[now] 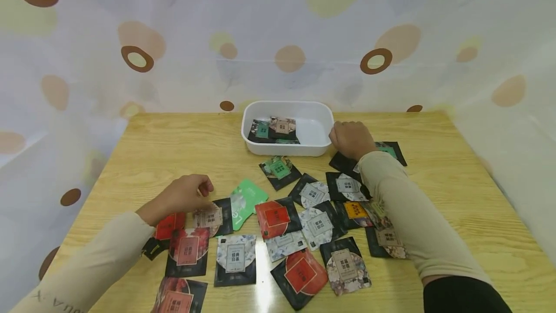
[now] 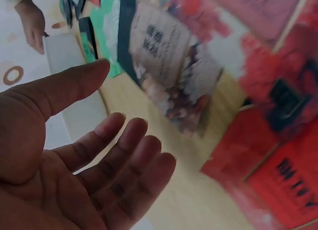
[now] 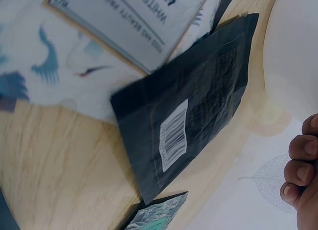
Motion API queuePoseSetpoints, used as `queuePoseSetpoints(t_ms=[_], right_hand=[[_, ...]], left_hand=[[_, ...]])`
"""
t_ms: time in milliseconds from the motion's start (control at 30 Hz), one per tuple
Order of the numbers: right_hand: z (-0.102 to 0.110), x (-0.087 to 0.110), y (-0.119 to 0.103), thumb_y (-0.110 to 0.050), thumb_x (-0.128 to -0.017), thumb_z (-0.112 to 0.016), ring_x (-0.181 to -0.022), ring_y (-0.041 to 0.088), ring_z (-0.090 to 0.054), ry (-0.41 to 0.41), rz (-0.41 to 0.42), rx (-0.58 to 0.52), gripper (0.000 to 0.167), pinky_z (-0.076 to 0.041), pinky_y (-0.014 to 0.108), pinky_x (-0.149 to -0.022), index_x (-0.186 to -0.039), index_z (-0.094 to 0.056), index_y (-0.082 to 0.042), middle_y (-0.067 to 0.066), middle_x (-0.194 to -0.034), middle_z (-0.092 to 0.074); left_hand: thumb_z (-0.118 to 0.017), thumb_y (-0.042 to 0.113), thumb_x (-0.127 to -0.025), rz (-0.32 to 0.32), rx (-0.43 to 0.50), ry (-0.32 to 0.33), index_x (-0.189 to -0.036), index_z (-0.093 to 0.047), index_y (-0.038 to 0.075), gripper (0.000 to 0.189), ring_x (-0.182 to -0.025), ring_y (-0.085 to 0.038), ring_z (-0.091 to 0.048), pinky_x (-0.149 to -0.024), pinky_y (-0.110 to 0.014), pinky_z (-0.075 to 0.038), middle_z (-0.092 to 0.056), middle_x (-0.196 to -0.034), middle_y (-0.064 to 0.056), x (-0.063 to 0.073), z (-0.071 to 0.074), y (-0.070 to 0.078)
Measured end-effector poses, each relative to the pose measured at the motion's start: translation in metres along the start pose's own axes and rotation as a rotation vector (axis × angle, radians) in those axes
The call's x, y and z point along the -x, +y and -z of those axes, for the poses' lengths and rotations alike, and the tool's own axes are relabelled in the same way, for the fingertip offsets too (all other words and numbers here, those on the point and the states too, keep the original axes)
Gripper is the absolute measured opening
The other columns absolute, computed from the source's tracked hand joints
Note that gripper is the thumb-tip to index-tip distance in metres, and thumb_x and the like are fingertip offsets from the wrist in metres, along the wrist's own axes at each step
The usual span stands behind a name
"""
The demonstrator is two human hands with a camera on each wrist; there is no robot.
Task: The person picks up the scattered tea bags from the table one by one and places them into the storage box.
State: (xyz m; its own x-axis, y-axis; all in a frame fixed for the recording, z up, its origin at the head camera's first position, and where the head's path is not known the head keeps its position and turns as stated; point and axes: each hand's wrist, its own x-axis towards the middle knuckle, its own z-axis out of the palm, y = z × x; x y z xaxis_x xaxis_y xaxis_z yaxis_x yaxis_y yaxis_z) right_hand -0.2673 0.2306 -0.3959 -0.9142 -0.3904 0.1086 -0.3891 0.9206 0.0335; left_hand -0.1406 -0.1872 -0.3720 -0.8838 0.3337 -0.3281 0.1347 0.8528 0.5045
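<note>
My left hand (image 1: 182,197) hovers palm down over the left group of sachets, thumb and fingers apart and loosely bent. Just past its fingertips lies a black sachet with a beige label (image 1: 223,216); in the left wrist view the palm (image 2: 54,190) has nothing in it. At the right end of a white plastic tray (image 1: 286,149), my right hand (image 1: 353,139) grips the rim with curled fingers (image 3: 300,173); the thumb is hidden. Inside the tray, on its left, are a few sachets (image 1: 283,127). Near the right wrist lies a black sachet with a barcode (image 3: 184,115).
Several flat sachets cover the wooden table (image 1: 173,144), some overlapping. Among them are a green packet (image 1: 247,199), a red-labelled sachet (image 1: 278,216) and a white-and-black one (image 1: 235,260). A dotted cloth (image 1: 260,28) hangs behind the tray.
</note>
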Motion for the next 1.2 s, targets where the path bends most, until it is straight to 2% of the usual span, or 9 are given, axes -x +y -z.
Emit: queuePoseSetpoints(t_ms=[100, 233, 567, 800, 933, 1067, 1200], right_hand=[[0.001, 0.001, 0.002, -0.016, -0.102, -0.029, -0.053, 0.026, -0.045, 0.021, -0.003, -0.005, 0.035, -0.036, 0.037, -0.055, -0.073, -0.047, -0.006, 0.009, -0.061, -0.050], [0.001, 0.001, 0.003, -0.017, -0.101, -0.030, -0.053, 0.025, -0.045, 0.033, -0.010, -0.010, 0.035, -0.036, 0.036, -0.054, -0.072, -0.047, -0.006, 0.010, -0.061, -0.050], [-0.003, 0.000, 0.003, -0.016, -0.101, -0.028, -0.053, 0.026, -0.047, 0.027, 0.008, -0.010, 0.035, -0.038, 0.037, -0.054, -0.074, -0.048, -0.005, 0.010, -0.061, -0.052], [-0.002, -0.001, 0.004, -0.017, -0.102, -0.027, -0.053, 0.026, -0.048, 0.032, 0.011, -0.011, 0.036, -0.038, 0.037, -0.054, -0.075, -0.048, -0.005, 0.011, -0.062, -0.053], [-0.001, 0.000, 0.003, -0.016, -0.101, -0.028, -0.053, 0.026, -0.048, 0.032, 0.006, -0.009, 0.035, -0.039, 0.038, -0.054, -0.075, -0.049, -0.005, 0.011, -0.062, -0.053], [-0.002, -0.001, 0.002, -0.016, -0.101, -0.027, -0.053, 0.026, -0.047, 0.027, 0.008, -0.009, 0.036, -0.039, 0.038, -0.055, -0.074, -0.048, -0.005, 0.011, -0.062, -0.053], [-0.002, -0.002, 0.002, -0.016, -0.101, -0.026, -0.054, 0.027, -0.048, 0.011, 0.006, -0.004, 0.036, -0.041, 0.039, -0.056, -0.075, -0.049, -0.004, 0.011, -0.063, -0.054]], left_hand=[[-0.086, 0.025, -0.076, -0.007, -0.026, -0.002, -0.109, -0.064, 0.002, 0.046, -0.095, -0.025, -0.062, -0.085, -0.043, -0.054, -0.067, -0.107, -0.014, 0.001, -0.006, -0.002], [-0.087, 0.022, -0.075, -0.058, -0.054, 0.015, -0.113, -0.065, 0.001, 0.049, -0.103, -0.028, -0.062, -0.094, -0.049, -0.052, -0.065, -0.111, -0.014, 0.002, -0.014, -0.005], [-0.083, 0.014, -0.081, -0.110, -0.053, 0.049, -0.112, -0.066, 0.001, 0.038, -0.101, -0.027, -0.066, -0.090, -0.047, -0.054, -0.068, -0.108, -0.013, 0.005, -0.021, -0.009], [-0.080, 0.012, -0.083, -0.098, -0.019, 0.047, -0.103, -0.069, 0.005, 0.024, -0.086, -0.017, -0.061, -0.078, -0.037, -0.053, -0.068, -0.096, -0.007, 0.003, -0.015, -0.011], [-0.075, 0.009, -0.087, -0.109, 0.025, 0.025, -0.101, -0.068, 0.005, 0.017, -0.084, -0.016, -0.061, -0.075, -0.035, -0.053, -0.069, -0.093, -0.007, 0.004, -0.007, -0.010], [-0.072, 0.006, -0.089, -0.147, 0.089, -0.011, -0.101, -0.067, 0.002, 0.014, -0.080, -0.015, -0.062, -0.069, -0.032, -0.053, -0.069, -0.090, -0.008, 0.006, 0.001, -0.010], [-0.069, 0.003, -0.090, -0.151, 0.196, -0.056, -0.103, -0.065, -0.002, 0.014, -0.073, -0.013, -0.060, -0.064, -0.028, -0.051, -0.069, -0.086, -0.010, 0.006, 0.010, -0.010]])
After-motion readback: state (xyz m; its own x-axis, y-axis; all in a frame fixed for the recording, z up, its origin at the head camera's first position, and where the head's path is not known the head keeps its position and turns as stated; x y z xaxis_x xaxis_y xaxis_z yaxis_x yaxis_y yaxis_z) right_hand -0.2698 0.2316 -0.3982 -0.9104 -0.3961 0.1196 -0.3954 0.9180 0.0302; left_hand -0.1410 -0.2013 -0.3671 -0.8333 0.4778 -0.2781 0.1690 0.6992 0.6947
